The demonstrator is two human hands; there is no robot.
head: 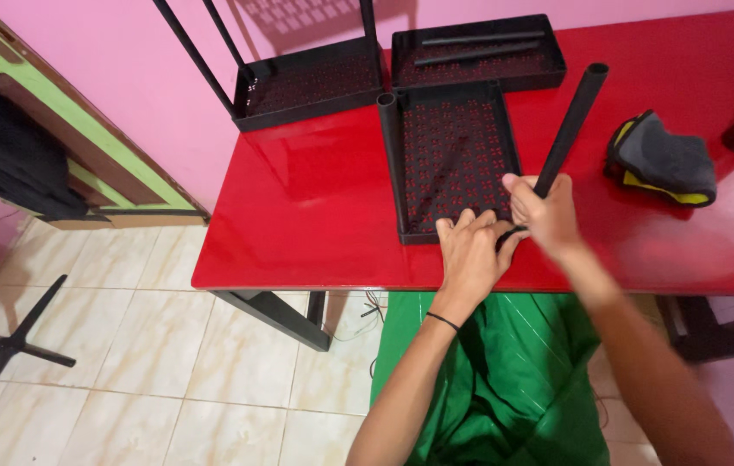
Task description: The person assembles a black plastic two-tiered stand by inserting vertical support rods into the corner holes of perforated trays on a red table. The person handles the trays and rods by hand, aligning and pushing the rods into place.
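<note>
Hands at the near edge of a red table point(298, 198). Left hand point(469, 250) flat on the near corner of a black perforated tray point(453, 155), fingers spread, grasping nothing. Right hand point(544, 211) clenched round the lower end of a black tube point(570, 129), tilted up and away, just beside the tray's right rim. Further trays point(479, 52) behind; grey and yellow cloth point(664, 160) well apart on the right.

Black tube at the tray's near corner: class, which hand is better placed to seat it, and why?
Right. The right hand already grips the black tube near its lower end, probably able to push it in. The left hand lies flat on the tray, steadying it.
</note>
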